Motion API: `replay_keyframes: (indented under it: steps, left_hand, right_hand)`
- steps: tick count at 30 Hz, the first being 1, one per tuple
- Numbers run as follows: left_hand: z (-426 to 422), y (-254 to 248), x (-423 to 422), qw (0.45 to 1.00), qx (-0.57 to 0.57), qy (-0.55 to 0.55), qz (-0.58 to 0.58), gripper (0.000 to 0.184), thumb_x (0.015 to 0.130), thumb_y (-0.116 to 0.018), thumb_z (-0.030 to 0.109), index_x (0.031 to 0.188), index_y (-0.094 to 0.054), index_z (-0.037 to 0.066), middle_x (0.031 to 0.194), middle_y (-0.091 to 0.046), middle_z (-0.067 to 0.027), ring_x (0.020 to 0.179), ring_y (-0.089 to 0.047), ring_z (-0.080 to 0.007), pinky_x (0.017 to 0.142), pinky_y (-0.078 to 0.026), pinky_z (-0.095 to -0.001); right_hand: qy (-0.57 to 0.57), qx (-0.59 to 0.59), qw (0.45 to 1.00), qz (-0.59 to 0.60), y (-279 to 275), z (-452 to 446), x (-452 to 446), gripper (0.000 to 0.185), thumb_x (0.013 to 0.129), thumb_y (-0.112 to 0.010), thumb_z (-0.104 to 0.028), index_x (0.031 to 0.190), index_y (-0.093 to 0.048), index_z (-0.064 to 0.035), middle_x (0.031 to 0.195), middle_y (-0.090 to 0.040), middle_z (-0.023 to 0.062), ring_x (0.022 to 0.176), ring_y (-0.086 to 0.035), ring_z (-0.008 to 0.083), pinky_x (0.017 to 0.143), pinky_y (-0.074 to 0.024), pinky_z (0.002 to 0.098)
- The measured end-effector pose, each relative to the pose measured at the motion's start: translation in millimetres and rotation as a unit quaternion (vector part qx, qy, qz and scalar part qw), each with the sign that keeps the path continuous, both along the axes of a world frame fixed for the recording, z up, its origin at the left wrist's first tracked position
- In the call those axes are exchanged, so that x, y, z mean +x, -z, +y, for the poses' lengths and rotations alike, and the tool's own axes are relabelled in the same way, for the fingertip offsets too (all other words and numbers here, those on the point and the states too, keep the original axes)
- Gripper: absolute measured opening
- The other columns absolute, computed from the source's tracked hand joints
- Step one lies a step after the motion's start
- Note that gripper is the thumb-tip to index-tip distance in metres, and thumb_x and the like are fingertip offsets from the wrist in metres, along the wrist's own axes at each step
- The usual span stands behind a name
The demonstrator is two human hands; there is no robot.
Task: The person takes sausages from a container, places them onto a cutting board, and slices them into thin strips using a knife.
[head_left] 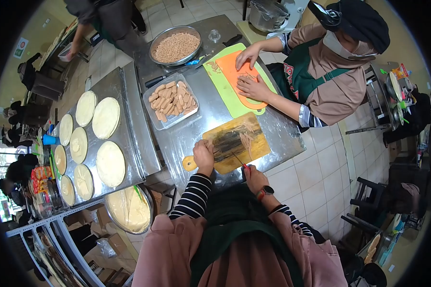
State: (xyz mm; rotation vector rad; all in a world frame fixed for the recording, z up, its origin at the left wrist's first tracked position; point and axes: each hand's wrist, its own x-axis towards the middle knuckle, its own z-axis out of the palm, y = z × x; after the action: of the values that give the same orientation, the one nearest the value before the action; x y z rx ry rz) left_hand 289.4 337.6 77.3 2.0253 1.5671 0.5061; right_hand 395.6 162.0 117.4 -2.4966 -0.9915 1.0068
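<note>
Reaching in from the near edge of the wooden cutting board (229, 141), the red-handled knife (245, 168) has its blade over the darkened middle of the wood; whether the edge touches is too small to tell. The right hand (257, 179) grasps its handle. The left hand (204, 157) bends its fingers over the board's left edge, beside the board's grip end; whether it pinches a piece I cannot tell. Sausage strips (246, 139) lie loose toward the board's right edge, apart from the left hand. The board itself sits near the near edge of the steel table (282, 136). Farther out, a plastic tub (160, 125) of short sausages (172, 100) stands by the table's left edge, and a metal bowl (152, 52) of small cut pieces (177, 47) stands by the far left corner. At the right edge, a co-worker's two hands work on an orange cutting board (227, 64) laid over a green one. As for risk, a slip caused by the board shifting on the smooth metal could carry the blade toward the left fingers, and a careless sweep could push strips off the board's right edge. The knife's long axis runs aslant, tip toward the board's far left corner, handle back toward the table's near edge.
</note>
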Motion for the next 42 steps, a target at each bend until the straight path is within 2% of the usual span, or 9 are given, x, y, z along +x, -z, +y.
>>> replay_keyframes:
  steps: [2, 9, 11, 16, 18, 21, 34, 37, 42]
  left_hand:
    - [10, 3, -1, 0.999, -0.044, 0.009, -0.001, 0.024, 0.065, -0.071, 0.012, 0.083, -0.059, 0.001, 0.074, -0.059, -0.0128, 0.069, -0.057, -0.0278, 0.065, -0.045, -0.0368]
    - [-3, -5, 8, 0.989, -0.137, 0.049, -0.003, 0.020, 0.067, -0.069, 0.012, 0.080, -0.062, 0.000, 0.067, -0.062, -0.0126, 0.061, -0.061, -0.0237, 0.060, -0.047, -0.0324]
    - [-21, -15, 16, 0.973, -0.213, 0.065, -0.055, 0.016, 0.068, -0.067, 0.012, 0.078, -0.063, -0.001, 0.068, -0.063, -0.0133, 0.059, -0.061, -0.0218, 0.059, -0.047, -0.0311]
    - [-55, 27, 20, 0.976, -0.152, 0.101, -0.123, 0.014, 0.070, -0.064, 0.011, 0.073, -0.064, -0.002, 0.062, -0.061, -0.0144, 0.056, -0.060, -0.0238, 0.057, -0.047, -0.0304]
    - [-59, 26, 23, 0.945, -0.266, 0.040, -0.186, 0.012, 0.071, -0.063, 0.010, 0.075, -0.064, -0.002, 0.060, -0.062, -0.0114, 0.052, -0.060, -0.0187, 0.052, -0.047, -0.0280]
    - [-59, 9, 26, 0.929, -0.331, -0.012, -0.166, 0.012, 0.072, -0.063, 0.010, 0.075, -0.065, -0.001, 0.062, -0.063, -0.0093, 0.052, -0.060, -0.0150, 0.050, -0.046, -0.0263]
    - [-59, 22, 30, 0.927, -0.319, -0.018, -0.194, 0.012, 0.073, -0.063, 0.009, 0.075, -0.061, -0.003, 0.061, -0.061, -0.0086, 0.049, -0.059, -0.0133, 0.046, -0.047, -0.0240]
    - [-59, 26, 29, 0.922, -0.322, -0.023, -0.212, 0.013, 0.074, -0.063, 0.009, 0.074, -0.059, -0.004, 0.061, -0.061, -0.0094, 0.049, -0.059, -0.0138, 0.045, -0.047, -0.0240]
    - [-60, 29, 32, 0.924, -0.320, -0.028, -0.206, 0.013, 0.074, -0.062, 0.009, 0.072, -0.059, -0.003, 0.061, -0.061, -0.0102, 0.048, -0.059, -0.0145, 0.045, -0.047, -0.0252]
  right_hand:
    - [0.005, 0.006, 1.000, 0.005, 1, -1, -3, 0.034, 0.089, -0.034, -0.035, 0.088, -0.047, -0.0038, 0.078, -0.059, 0.0206, 0.076, -0.056, 0.0386, 0.066, -0.0427, 0.0477]
    - [0.027, 0.043, 0.999, 0.001, 20, 9, -10, 0.038, 0.090, -0.032, -0.037, 0.089, -0.046, -0.0022, 0.074, -0.058, 0.0246, 0.072, -0.056, 0.0415, 0.063, -0.0435, 0.0497]
    - [0.033, 0.045, 0.998, 0.003, 23, 16, -10, 0.038, 0.090, -0.031, -0.037, 0.090, -0.046, -0.0021, 0.074, -0.058, 0.0248, 0.072, -0.056, 0.0416, 0.063, -0.0436, 0.0498]
    - [0.045, 0.024, 0.999, -0.009, 33, 11, -14, 0.038, 0.090, -0.030, -0.037, 0.093, -0.044, -0.0018, 0.074, -0.058, 0.0254, 0.071, -0.056, 0.0414, 0.062, -0.0441, 0.0496]
    - [0.059, 0.023, 0.998, -0.020, 29, 4, -17, 0.036, 0.090, -0.030, -0.035, 0.096, -0.043, -0.0019, 0.074, -0.058, 0.0254, 0.071, -0.057, 0.0406, 0.062, -0.0444, 0.0492]
    - [0.072, 0.028, 0.997, -0.006, 22, 0, -18, 0.036, 0.090, -0.031, -0.035, 0.097, -0.042, -0.0016, 0.074, -0.058, 0.0249, 0.071, -0.057, 0.0402, 0.062, -0.0443, 0.0491]
    - [0.103, 0.020, 0.994, -0.025, 27, 0, -20, 0.036, 0.090, -0.032, -0.035, 0.097, -0.043, -0.0017, 0.077, -0.059, 0.0245, 0.072, -0.056, 0.0411, 0.062, -0.0437, 0.0490]
    - [0.100, 0.007, 0.995, 0.027, 32, 0, -22, 0.032, 0.090, -0.033, -0.033, 0.093, -0.040, -0.0017, 0.080, -0.058, 0.0258, 0.076, -0.055, 0.0429, 0.065, -0.0429, 0.0511]
    - [0.079, 0.039, 0.996, -0.033, 27, -3, -24, 0.034, 0.090, -0.034, -0.033, 0.099, -0.042, -0.0016, 0.075, -0.059, 0.0233, 0.069, -0.057, 0.0402, 0.061, -0.0442, 0.0487]
